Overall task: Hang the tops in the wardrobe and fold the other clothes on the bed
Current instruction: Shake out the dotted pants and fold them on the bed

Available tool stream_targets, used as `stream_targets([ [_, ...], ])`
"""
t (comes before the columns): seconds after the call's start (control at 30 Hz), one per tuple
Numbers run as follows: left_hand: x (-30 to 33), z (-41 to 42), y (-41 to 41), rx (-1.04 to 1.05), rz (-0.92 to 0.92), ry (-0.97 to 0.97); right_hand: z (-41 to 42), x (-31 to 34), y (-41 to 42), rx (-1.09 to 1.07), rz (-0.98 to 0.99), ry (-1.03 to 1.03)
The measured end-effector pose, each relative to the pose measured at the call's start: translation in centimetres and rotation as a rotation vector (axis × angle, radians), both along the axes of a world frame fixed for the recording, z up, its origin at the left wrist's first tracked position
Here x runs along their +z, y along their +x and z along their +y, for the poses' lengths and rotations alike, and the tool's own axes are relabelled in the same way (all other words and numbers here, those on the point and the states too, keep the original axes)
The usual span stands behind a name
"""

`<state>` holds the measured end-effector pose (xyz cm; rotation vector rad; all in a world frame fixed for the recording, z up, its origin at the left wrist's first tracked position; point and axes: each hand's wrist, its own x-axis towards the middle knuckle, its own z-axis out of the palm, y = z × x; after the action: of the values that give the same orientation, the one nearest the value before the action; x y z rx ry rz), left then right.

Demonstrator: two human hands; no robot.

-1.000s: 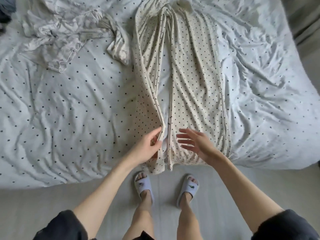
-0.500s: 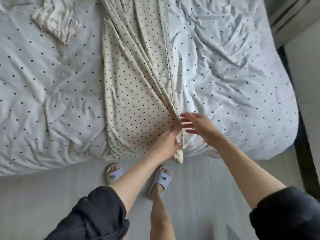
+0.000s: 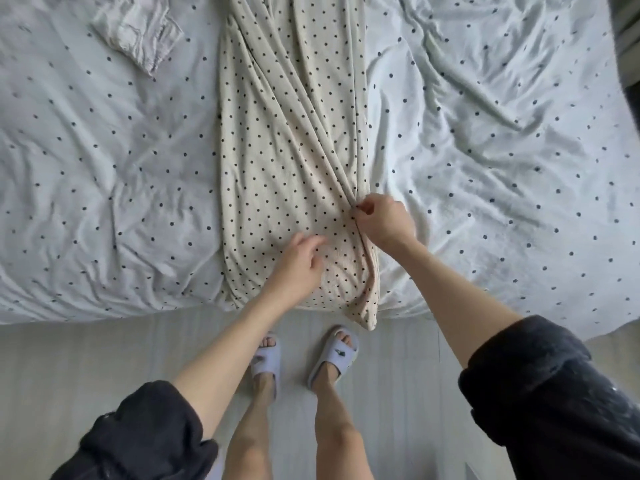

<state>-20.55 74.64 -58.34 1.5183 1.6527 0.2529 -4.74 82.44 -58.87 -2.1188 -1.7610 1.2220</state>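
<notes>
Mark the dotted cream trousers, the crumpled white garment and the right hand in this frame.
dotted cream trousers [image 3: 277, 143]: head view, flat middle of the cloth.
crumpled white garment [image 3: 138, 29]: head view, its bunched cuff end.
right hand [image 3: 384, 220]: head view, back of the hand.

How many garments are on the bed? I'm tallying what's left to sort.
2: cream dotted trousers down the bed's middle, hem hanging over its near edge, and a crumpled pale garment at the upper left, cut off by the frame. More may lie out of view.

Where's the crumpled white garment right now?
In the head view, the crumpled white garment lies at the top left on the bed, just left of the cream dotted trousers and apart from both hands.
</notes>
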Motion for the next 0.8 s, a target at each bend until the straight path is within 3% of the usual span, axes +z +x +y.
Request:
stream_targets([
  [0.17, 1.5, 2.5, -4.8, 0.108, 0.094, -0.002, -1.1, -0.3, 2.6, -0.079, 0.024, -0.015],
  [0.3, 1.8, 4.2, -6.5, 0.102, 0.055, -0.104, -0.1, 0.6, 2.3, -0.018, 0.006, -0.169],
  [0.4, 2.3, 6.5, -7.8, 0.139, 0.010, -0.062, 2.0, 2.3, 1.1, 0.033, 0.004, -0.228],
  [0.6, 4.5, 14.6, -10.8, 0.253, -0.068, 0.088, 10.2, 6.4, -4.0, -0.068, 0.041, 0.082],
  [0.8, 5.4, 25.6, -14.1, 0.329, -0.136, 0.130, 22.1, 8.2, -12.6, 0.042, 0.061, 0.367],
])
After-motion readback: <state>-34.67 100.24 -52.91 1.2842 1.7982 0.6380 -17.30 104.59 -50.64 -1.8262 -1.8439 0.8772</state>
